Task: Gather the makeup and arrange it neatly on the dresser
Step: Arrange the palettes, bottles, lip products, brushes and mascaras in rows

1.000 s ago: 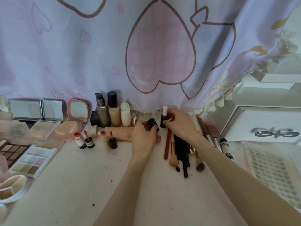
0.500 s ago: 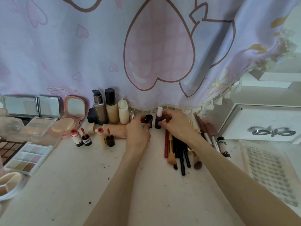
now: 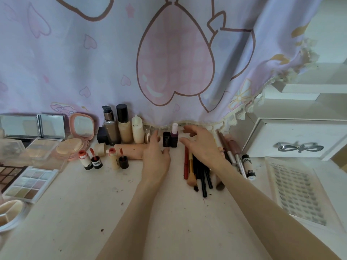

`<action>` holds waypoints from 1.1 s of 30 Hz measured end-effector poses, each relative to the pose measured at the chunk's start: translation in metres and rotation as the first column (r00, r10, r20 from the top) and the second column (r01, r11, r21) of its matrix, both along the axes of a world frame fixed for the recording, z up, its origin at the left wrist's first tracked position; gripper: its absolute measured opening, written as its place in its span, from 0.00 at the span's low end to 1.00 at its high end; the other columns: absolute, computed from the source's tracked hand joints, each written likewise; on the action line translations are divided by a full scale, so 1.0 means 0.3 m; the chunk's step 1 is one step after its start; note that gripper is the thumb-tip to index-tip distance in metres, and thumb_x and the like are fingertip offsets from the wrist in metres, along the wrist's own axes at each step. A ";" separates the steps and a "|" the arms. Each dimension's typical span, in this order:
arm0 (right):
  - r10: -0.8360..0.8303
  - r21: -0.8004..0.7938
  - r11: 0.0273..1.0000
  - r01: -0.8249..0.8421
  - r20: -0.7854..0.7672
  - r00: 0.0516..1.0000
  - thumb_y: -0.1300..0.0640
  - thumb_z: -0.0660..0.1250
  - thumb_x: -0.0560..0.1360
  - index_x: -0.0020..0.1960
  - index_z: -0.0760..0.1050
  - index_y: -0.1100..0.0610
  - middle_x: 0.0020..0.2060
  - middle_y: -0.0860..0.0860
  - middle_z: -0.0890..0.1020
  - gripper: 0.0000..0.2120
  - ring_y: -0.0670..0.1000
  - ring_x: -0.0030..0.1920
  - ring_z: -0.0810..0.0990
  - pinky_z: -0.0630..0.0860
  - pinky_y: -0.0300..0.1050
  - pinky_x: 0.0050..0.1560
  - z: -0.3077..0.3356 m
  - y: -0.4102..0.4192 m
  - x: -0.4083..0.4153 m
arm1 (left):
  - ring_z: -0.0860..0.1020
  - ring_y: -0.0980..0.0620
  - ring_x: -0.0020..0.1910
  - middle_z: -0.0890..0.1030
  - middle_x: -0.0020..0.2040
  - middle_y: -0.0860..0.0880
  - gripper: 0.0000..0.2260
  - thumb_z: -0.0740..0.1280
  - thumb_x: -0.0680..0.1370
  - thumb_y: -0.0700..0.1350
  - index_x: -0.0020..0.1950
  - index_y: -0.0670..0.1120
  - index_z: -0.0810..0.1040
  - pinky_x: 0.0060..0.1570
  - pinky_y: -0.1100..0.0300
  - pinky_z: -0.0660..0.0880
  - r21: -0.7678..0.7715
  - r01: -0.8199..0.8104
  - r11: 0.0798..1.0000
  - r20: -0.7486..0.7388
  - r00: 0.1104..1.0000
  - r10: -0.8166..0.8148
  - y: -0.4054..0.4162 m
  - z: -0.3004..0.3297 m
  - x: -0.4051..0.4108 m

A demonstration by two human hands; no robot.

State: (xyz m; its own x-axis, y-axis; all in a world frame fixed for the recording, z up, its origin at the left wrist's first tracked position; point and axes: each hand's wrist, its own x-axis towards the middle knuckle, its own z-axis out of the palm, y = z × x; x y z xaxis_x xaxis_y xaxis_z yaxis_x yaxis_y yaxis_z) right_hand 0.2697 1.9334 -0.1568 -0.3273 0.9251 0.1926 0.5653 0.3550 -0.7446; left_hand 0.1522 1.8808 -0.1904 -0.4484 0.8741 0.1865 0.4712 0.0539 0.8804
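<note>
black lipstick tube (image 3: 166,139) and purple bottle (image 3: 174,138) stand upright, touching, at the dresser (image 3: 131,212) back edge, between left hand (image 3: 156,158) and right hand (image 3: 201,145), both loosely spread, empty, equally near.

A single wide-angle camera worn on the person's head looks forward and steeply down over the dresser top (image 3: 169,212), with both forearms entering from 5 and 6 o'clock and reaching toward 12 o'clock. It sits close to the work: the left hand (image 3: 155,158) and right hand (image 3: 202,145) fall near the frame's centre, the hanging curtain (image 3: 112,62) fills the upper half, and a white drawer unit (image 3: 293,139) shows at 3 o'clock. Straight edges bow toward the borders as a wide lens bends them, and there is no second view to share any part of the scene.
</note>
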 end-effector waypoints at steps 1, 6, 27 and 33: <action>-0.030 0.009 0.999 0.030 -0.030 0.999 0.57 0.65 0.76 0.66 0.71 0.56 0.58 0.48 0.77 0.18 0.45 0.56 0.73 0.67 0.37 0.58 0.005 -0.017 0.019 | 0.75 0.45 0.60 0.70 0.68 0.45 0.27 0.63 0.77 0.37 0.74 0.45 0.57 0.60 0.47 0.72 0.014 -0.001 1.000 -0.001 1.000 0.001 -0.012 -0.001 0.008; -0.202 0.103 0.971 0.215 -0.121 0.972 0.59 0.65 0.76 0.57 0.78 0.57 0.49 0.48 0.80 0.10 0.41 0.44 0.75 0.68 0.26 0.48 0.014 -0.110 0.159 | 0.75 0.44 0.57 0.68 0.66 0.43 0.23 0.62 0.77 0.36 0.71 0.43 0.59 0.58 0.53 0.72 0.069 -0.035 0.997 -0.033 0.999 0.037 -0.037 -0.007 0.052; -0.500 0.065 0.846 0.529 0.439 0.746 0.59 0.60 0.77 0.55 0.74 0.67 0.55 0.64 0.78 0.13 0.63 0.57 0.75 0.70 0.49 0.51 -0.014 -0.151 0.387 | 0.43 0.54 0.76 0.44 0.77 0.50 0.23 0.42 0.82 0.51 0.77 0.47 0.44 0.72 0.56 0.39 -0.412 0.063 0.909 -0.693 0.625 -0.358 -0.182 -0.041 0.082; -0.417 -0.060 0.908 0.415 -0.030 0.908 0.54 0.62 0.77 0.51 0.79 0.56 0.38 0.50 0.80 0.09 0.49 0.38 0.75 0.68 0.38 0.35 0.058 -0.270 0.320 | 0.42 0.53 0.76 0.44 0.77 0.50 0.23 0.43 0.82 0.51 0.77 0.47 0.44 0.72 0.56 0.38 -0.438 0.104 0.893 -0.666 0.629 -0.400 -0.178 -0.037 0.064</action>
